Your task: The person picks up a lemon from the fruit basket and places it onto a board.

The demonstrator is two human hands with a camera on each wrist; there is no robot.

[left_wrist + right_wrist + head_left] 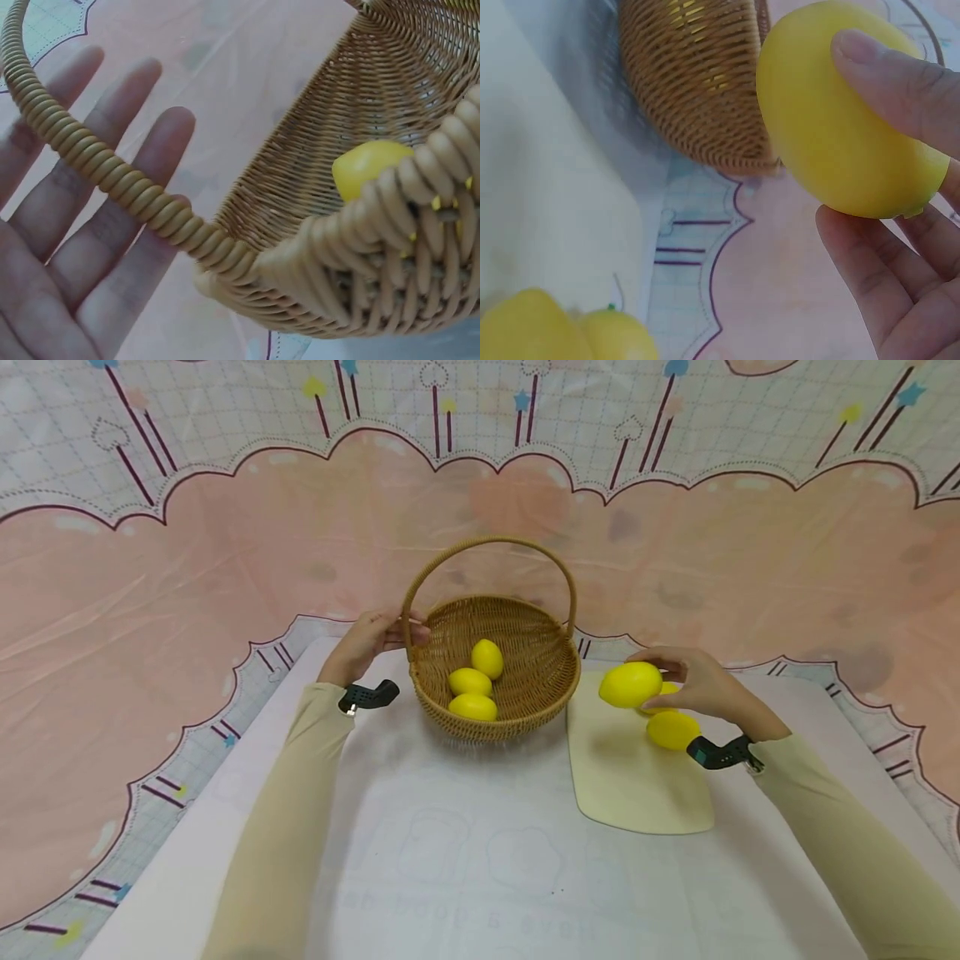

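A brown wicker basket (528, 672) with an arched handle (491, 540) stands near the table's back edge. Inside it lie three yellow lemons (470, 682). My left hand (360, 643) is at the basket's left side, its fingers (161, 142) extended behind the foot of the handle and touching it. To the right, my right hand (701, 681) pinches another lemon (840, 112) between thumb and fingertips, raised above a pale cutting board (637, 793). Two more lemons (672, 730) lie on that board under the right hand, one partly hidden by it.
A white cloth covers the table (450, 852). Behind it hangs a pink and white patterned curtain (315, 543). The cutting board is close beside the basket's right side. A dark wrist camera (367, 695) sits on each wrist.
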